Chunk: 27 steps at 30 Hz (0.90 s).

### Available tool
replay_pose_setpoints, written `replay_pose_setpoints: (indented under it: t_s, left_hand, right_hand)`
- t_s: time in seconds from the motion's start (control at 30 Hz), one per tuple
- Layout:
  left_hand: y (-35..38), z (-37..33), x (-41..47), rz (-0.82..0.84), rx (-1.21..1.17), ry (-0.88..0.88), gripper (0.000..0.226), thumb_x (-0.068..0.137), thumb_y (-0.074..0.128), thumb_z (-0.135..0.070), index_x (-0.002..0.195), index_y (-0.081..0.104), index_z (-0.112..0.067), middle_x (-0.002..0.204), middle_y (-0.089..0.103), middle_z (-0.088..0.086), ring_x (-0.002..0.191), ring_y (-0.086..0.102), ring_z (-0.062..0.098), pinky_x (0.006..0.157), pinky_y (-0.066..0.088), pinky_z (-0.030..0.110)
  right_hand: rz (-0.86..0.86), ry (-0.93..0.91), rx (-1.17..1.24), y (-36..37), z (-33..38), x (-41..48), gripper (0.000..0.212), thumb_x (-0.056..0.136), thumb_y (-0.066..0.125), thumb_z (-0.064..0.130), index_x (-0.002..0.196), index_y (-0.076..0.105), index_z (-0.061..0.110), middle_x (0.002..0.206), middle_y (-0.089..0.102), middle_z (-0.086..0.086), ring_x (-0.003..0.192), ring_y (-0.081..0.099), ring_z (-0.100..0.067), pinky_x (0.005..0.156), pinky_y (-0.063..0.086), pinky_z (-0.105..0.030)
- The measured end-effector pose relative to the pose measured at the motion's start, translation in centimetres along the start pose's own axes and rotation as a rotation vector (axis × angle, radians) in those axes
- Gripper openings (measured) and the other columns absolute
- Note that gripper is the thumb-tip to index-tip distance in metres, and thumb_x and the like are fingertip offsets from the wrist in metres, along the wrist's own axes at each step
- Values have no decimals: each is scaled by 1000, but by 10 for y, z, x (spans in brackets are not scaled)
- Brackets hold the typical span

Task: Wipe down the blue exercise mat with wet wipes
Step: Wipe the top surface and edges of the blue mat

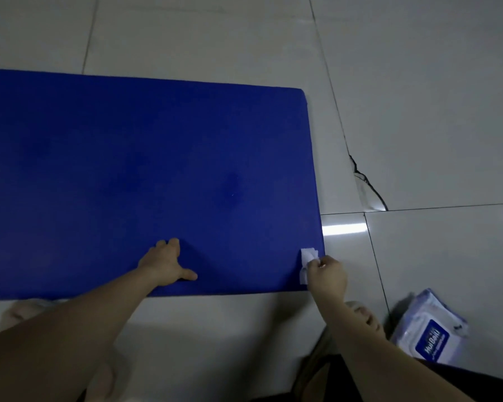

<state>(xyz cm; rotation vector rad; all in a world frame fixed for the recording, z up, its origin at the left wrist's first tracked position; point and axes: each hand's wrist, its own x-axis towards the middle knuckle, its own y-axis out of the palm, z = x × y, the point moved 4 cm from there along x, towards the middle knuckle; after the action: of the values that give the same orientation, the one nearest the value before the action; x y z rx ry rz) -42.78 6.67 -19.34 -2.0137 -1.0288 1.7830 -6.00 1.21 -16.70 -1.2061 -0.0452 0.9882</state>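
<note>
Wiping the mat's near right corner

The mat (145, 175) lies flat on the floor (418, 97). The left hand (166, 265), fingers spread apart, presses it to prevent sliding; the right hand (327, 274), its grip clamped on a wipe (307, 258), works the corner. The pack (430, 332) lies within reach.

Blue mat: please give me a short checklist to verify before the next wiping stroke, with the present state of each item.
1. Wet wipe held in right hand: ok.
2. Wipe touches the blue mat: ok, at its near right corner.
3. Left hand flat on the mat to steady it: ok.
4. Mat lies flat on the tiled floor: ok in the visible part; its left end is out of view.
5. Pack of wipes nearby on the floor: ok.
6. Wipe still moist enough: cannot tell.
</note>
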Motion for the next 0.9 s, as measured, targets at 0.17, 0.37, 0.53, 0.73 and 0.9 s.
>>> replay_pose_setpoints:
  t_s: [0.17,0.37,0.53,0.73,0.9]
  left_hand:
    - [1,-2,1,17,23,-5,76,68,83,-64,113,38,-23,125,43,5,106,50,22,90,52,41]
    - [2,-1,6,30,65,-32,97,66,82,-68,135,37,-18,138,41,9,117,49,27,95,52,44]
    - [1,-2,8,40,58,-41,98,65,82,-68,137,36,-19,139,40,8,119,48,27,97,51,44]
    - [-1,-3,5,64,59,-7,97,69,81,-68,138,35,-19,142,37,9,120,48,26,97,50,42]
    - [-4,-4,4,63,77,-20,99,69,80,-68,141,33,-18,144,37,10,122,48,27,98,50,41]
  right_hand:
    - [141,-37,-95,45,40,-34,27,104,44,26,79,49,17,75,53,-1,75,58,-18,72,51,-33]
    - [336,-308,-122,111,94,-87,30,102,46,39,105,55,10,97,62,-12,89,61,-30,71,45,-35]
    - [315,-366,-258,86,94,-65,28,102,45,36,107,57,11,98,58,-9,91,60,-31,75,47,-36]
    - [104,-68,-201,17,39,-6,20,104,44,32,106,54,15,104,63,-10,93,61,-27,79,51,-40]
    - [8,91,-143,-4,21,16,21,102,48,27,114,50,10,109,62,-14,91,59,-26,75,49,-37]
